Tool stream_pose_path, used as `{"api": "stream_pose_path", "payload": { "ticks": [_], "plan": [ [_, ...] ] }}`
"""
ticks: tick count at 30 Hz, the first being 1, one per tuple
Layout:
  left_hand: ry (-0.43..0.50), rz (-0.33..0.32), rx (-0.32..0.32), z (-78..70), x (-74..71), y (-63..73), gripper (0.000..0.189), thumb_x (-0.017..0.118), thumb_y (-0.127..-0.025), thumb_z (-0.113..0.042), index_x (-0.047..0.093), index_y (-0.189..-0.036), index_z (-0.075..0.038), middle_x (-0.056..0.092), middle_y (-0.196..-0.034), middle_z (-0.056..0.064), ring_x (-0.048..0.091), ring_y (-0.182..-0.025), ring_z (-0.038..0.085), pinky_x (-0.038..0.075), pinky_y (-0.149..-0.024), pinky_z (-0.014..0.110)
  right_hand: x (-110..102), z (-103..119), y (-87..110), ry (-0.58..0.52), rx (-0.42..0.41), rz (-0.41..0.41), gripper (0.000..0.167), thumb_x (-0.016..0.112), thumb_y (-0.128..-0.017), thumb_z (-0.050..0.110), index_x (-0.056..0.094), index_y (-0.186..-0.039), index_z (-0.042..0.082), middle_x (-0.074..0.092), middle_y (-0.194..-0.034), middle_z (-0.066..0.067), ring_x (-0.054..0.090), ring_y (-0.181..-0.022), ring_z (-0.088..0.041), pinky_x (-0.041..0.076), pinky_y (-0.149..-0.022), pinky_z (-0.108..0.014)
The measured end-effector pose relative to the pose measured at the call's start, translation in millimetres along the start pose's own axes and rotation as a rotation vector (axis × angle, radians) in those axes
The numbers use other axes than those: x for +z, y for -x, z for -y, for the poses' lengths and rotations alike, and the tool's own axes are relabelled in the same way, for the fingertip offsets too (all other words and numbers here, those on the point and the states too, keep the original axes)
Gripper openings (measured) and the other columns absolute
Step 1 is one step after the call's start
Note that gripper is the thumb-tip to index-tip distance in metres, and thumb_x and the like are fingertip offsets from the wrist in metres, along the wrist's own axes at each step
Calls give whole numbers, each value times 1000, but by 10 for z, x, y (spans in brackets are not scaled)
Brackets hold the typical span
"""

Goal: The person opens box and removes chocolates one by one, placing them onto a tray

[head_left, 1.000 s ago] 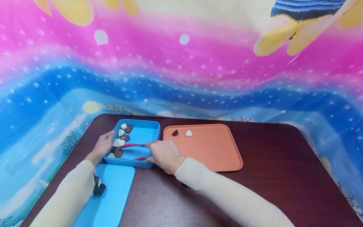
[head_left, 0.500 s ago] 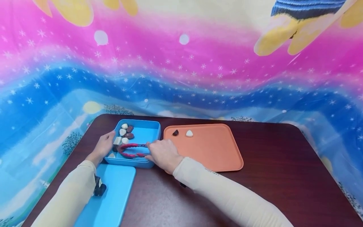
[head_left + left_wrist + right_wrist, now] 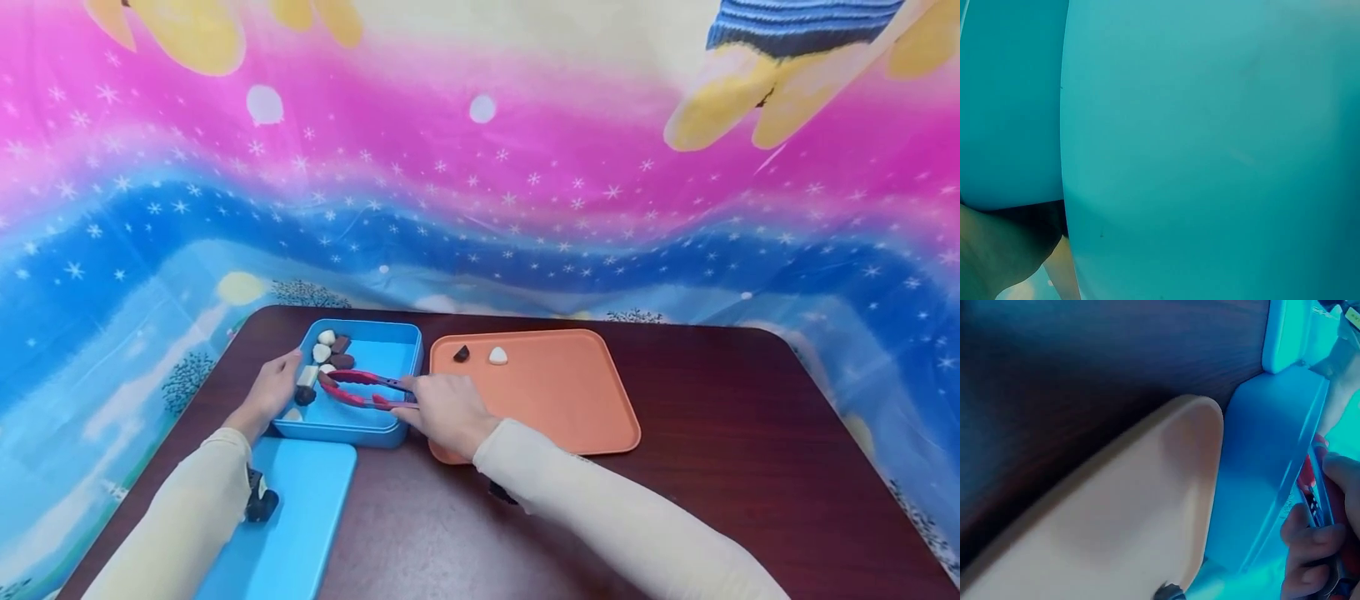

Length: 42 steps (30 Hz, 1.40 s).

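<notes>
My right hand (image 3: 453,408) grips red-and-black tongs (image 3: 363,377), whose tips reach into the blue box (image 3: 360,432). A brown round chocolate piece (image 3: 323,379), seen nearly edge-on, is at the tips, apparently pinched there. Along the box's left side lie several white and brown chocolate-like pieces, among them a white one (image 3: 322,353) and a dark one (image 3: 304,395). At that same side, my left hand (image 3: 272,387) holds the box by its wall, its fingers partly hidden. The right wrist view shows fingers (image 3: 1313,544) curled round the tongs.
An orange tray (image 3: 555,400) stands right of the box, with a dark piece (image 3: 461,354) and a white piece (image 3: 498,356) near its back edge. Nearer me lies a flat blue lid (image 3: 307,500), partly under my left forearm. A patterned cloth (image 3: 480,208) hangs behind the table.
The tongs have closed around the brown round piece and shifted up and slightly right with it, uncovering the dark piece. My left hand stays at the box's side.
</notes>
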<state>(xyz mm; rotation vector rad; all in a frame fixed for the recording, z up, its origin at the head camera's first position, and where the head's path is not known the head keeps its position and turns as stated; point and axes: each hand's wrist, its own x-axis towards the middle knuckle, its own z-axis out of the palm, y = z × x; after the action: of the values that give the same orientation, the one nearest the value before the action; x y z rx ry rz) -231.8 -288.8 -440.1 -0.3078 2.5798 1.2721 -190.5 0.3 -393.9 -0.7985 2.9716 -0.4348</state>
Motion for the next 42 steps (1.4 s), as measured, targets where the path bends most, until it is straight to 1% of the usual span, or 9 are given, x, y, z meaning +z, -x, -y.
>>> {"api": "stream_pose_path", "payload": {
  "ticks": [6,16,18,22,24,27,30,34,42],
  "plan": [
    [-1,-2,-12,17,-1,-9,75,9,-107,-57,2,-162,-5,4,-169,25,6,-155,50,16,-122,69,-27,-103,155,-90,37,-19,52,68,-93,51,66,-136,23,57,-61,10,50,-59,-7,38,-44,-21],
    [6,15,15,22,-6,2,74,9,-108,-55,2,-162,-5,3,-169,25,5,-155,50,14,-123,68,-141,-393,514,-230,93,-78,43,70,-92,51,71,-129,27,55,-60,11,50,-57,-9,37,-50,-24],
    [4,13,13,21,-8,5,74,9,-108,-55,2,-162,-5,3,-169,25,5,-155,50,15,-123,68,-165,-456,599,-241,108,-97,45,71,-92,51,70,-131,27,61,-65,11,50,-60,-8,38,-52,-24],
    [8,15,6,27,-10,6,74,9,-108,-56,1,-162,-6,3,-169,25,6,-155,50,15,-123,69,-203,-596,796,-261,144,-136,49,73,-91,48,68,-134,25,74,-85,9,55,-68,-8,42,-58,-25],
    [13,23,6,31,-10,7,75,10,-107,-56,1,-162,-6,4,-169,25,6,-155,51,15,-122,70,-214,-673,893,-257,157,-154,48,75,-90,47,69,-133,26,77,-98,7,59,-74,-7,44,-62,-26],
    [23,35,27,35,-12,13,74,10,-108,-56,1,-162,-7,4,-169,25,7,-155,51,16,-121,71,-233,-783,1016,-237,187,-172,46,77,-89,45,70,-131,28,78,-109,5,64,-81,-9,47,-65,-29],
    [24,40,45,31,-14,27,73,11,-108,-55,1,-162,-7,3,-169,25,5,-155,51,16,-122,71,-227,-881,1095,-214,206,-185,47,78,-88,44,71,-131,27,78,-112,3,65,-82,-11,47,-64,-29],
    [14,10,22,24,-19,23,75,10,-108,-55,2,-162,-4,4,-168,27,6,-154,52,14,-121,71,-200,-992,1165,-217,227,-195,49,79,-87,44,71,-131,24,78,-111,2,64,-80,-11,47,-64,-28],
    [19,20,37,35,-9,5,74,11,-108,-55,0,-162,-5,3,-168,26,5,-154,51,14,-123,69,-168,-1223,1316,-206,253,-190,51,78,-88,45,69,-133,23,76,-117,0,68,-90,-14,51,-70,-30]
  ]
}}
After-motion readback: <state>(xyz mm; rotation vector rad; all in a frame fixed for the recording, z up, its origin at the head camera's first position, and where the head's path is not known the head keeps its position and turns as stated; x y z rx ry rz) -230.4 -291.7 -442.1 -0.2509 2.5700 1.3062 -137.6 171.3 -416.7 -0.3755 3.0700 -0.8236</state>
